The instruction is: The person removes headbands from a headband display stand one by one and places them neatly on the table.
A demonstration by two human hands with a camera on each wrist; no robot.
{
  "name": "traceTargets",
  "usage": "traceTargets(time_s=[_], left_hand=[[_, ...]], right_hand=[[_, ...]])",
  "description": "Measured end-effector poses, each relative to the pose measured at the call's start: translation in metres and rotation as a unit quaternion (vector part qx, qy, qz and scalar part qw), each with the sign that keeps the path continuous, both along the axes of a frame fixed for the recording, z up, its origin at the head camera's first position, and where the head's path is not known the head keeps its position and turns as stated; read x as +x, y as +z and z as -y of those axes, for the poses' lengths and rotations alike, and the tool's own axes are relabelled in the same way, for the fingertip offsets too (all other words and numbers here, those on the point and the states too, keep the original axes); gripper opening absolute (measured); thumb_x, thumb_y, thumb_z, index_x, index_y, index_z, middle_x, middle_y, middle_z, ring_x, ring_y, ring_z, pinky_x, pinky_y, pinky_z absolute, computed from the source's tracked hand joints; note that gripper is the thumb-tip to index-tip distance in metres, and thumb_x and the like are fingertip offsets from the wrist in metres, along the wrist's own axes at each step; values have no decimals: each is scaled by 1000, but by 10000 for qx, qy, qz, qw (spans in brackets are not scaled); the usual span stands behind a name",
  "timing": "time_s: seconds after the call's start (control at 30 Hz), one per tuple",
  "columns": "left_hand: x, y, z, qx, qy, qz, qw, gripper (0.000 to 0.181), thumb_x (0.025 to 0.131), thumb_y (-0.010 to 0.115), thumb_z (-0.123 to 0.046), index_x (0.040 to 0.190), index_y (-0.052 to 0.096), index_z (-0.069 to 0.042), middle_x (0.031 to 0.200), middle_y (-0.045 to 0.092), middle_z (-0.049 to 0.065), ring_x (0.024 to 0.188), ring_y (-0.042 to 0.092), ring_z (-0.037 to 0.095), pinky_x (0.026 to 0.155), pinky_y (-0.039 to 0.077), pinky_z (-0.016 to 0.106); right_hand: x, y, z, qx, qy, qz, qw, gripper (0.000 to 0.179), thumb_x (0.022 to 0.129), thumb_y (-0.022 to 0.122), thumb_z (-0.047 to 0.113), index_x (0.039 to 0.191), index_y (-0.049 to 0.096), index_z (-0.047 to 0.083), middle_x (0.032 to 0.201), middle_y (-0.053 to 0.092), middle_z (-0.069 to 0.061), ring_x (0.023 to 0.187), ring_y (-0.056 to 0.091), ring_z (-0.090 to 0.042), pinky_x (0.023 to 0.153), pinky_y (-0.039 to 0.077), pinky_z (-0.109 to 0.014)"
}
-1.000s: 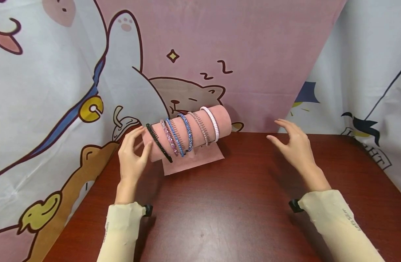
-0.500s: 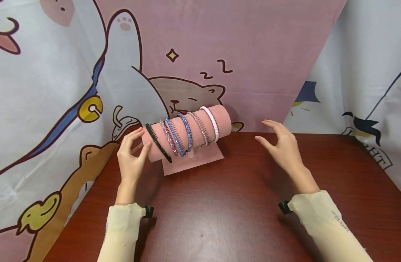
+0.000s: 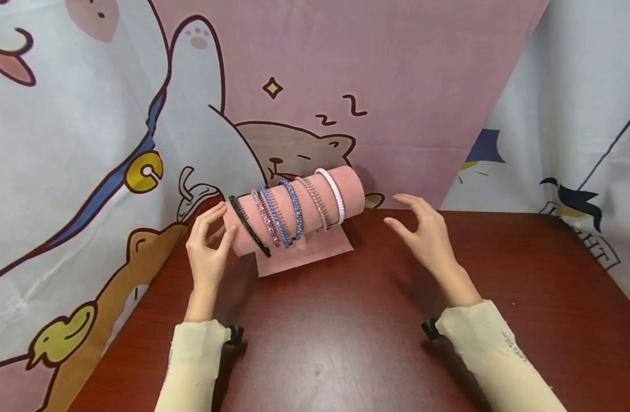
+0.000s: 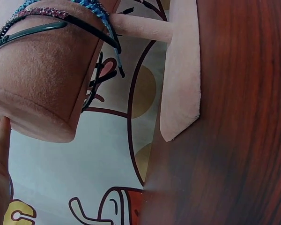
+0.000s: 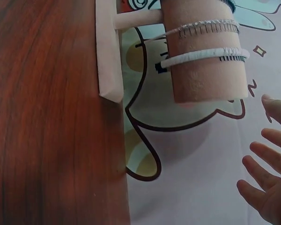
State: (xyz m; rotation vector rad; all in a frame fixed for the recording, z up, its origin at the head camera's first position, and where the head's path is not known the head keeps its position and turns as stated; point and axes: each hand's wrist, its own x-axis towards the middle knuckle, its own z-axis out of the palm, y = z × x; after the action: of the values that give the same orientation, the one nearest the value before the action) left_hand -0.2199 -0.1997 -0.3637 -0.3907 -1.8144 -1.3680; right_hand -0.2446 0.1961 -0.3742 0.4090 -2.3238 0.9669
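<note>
A pink plush roll-shaped display stand (image 3: 352, 194) stands on the table with several headbands round its roll. From left to right come a black headband (image 3: 249, 228), a pink glittery headband (image 3: 266, 218), two blue headbands, a pale beaded headband (image 3: 315, 197) and a white headband (image 3: 336, 194). My left hand (image 3: 206, 252) is at the roll's left end, fingertips at its end face; in the left wrist view the fingers (image 4: 1, 145) appear to touch it. My right hand (image 3: 428, 240) hovers apart from the roll's right end, fingers spread and holding nothing.
The dark red-brown wooden table (image 3: 320, 332) spreads in front of and to the right of the stand. Close behind it hangs a cloth backdrop (image 3: 407, 103) printed with cartoon animals. The stand's flat pink base (image 3: 315, 254) rests on the tabletop.
My right hand has moved left, nearer to the right end of the roll. My left hand, the stand and the headbands have stayed in about the same place.
</note>
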Motion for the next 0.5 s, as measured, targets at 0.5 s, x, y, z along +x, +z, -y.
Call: traceTargets(time_s=[0.5], left_hand=[[-3,-2,0,99,-44,-60,9999,35,84,71,9,119,66,10,129,64,25,121,62,16,92,57,18]], right_hand=[[-10,-12,30,-278,406,-143,9987,46,84,80,18,127,65,5,125,67,-12,121,60,-29,105,48,-47]])
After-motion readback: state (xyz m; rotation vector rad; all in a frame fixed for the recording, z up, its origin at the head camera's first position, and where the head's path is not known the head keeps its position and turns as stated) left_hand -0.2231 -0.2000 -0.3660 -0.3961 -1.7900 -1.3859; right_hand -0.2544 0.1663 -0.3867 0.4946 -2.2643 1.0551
